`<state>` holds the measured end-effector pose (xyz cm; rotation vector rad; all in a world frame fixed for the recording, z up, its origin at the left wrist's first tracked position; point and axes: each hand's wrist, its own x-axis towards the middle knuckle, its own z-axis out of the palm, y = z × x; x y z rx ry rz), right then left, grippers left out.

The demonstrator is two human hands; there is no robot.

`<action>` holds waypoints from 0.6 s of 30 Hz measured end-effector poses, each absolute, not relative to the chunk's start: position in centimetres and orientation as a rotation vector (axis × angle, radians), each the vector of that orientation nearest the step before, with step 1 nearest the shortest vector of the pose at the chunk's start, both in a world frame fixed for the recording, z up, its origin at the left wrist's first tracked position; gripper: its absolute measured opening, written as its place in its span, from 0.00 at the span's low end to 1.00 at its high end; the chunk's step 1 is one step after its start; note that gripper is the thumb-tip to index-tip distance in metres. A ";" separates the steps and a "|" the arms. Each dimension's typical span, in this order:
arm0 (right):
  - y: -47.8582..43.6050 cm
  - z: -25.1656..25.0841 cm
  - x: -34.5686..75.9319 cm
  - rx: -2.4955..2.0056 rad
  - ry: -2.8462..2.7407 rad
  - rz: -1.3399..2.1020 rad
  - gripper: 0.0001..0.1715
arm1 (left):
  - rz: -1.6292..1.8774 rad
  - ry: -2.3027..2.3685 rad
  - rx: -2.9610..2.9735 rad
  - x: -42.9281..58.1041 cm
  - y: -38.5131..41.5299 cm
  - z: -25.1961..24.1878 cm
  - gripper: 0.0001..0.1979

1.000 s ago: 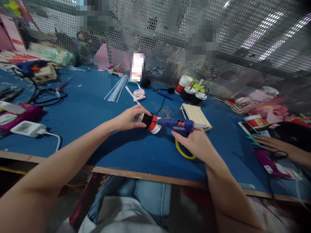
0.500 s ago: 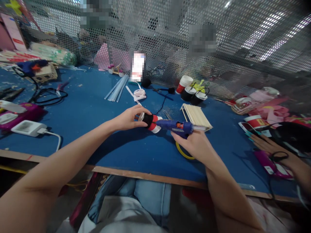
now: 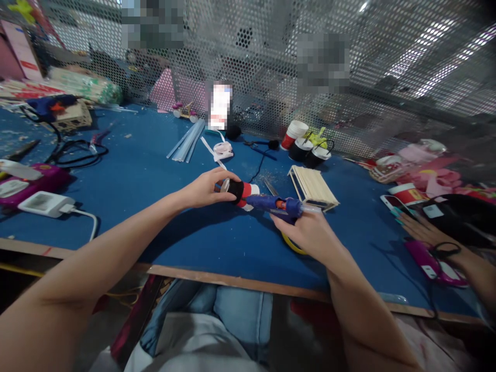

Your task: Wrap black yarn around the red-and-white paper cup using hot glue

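Note:
My left hand [image 3: 209,188] is closed around a paper cup [image 3: 250,190] lying on its side, red and white with a black band at the end I grip. In my right hand [image 3: 306,225] is a blue glue gun [image 3: 277,204], a clear glue stick poking out of its back. The gun's nozzle end points left and lies against or just in front of the cup; whether they touch I cannot tell. Beneath my right hand shows part of a yellow ring [image 3: 292,244], perhaps a tape roll. Scissors [image 3: 270,187] lie behind the gun, partly hidden.
A small wooden-stick rack [image 3: 315,187] stands right of the gun. Behind it are several cups [image 3: 300,149]. Glue sticks [image 3: 186,142] and white ribbon [image 3: 222,151] lie farther back. A co-worker's hand [image 3: 420,230] rests at right, near a purple power strip [image 3: 436,263].
The glue gun and my right hand have shifted slightly left, the nozzle end moving along the cup toward the black band. My left hand keeps its hold with little movement.

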<state>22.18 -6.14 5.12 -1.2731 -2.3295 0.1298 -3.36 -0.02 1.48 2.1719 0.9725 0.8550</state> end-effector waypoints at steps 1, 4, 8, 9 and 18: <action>-6.1 5.1 22.2 -1.268 -2.326 0.130 0.08 | 0.857 0.972 2.170 -3.4 0.0 1.5 0.19; -6.1 5.0 22.2 -1.261 -2.330 0.103 0.08 | 0.864 0.971 2.171 -3.3 0.0 1.4 0.19; -6.1 5.1 22.2 -1.274 -2.334 0.115 0.08 | 0.862 0.983 2.167 -3.3 0.0 1.5 0.19; -6.1 5.1 22.1 -1.279 -2.324 0.123 0.08 | 0.857 0.987 2.165 -3.3 0.0 1.5 0.19; -5.9 6.0 22.4 -1.430 -2.153 0.313 0.11 | 0.860 0.963 2.169 -3.4 0.0 1.3 0.19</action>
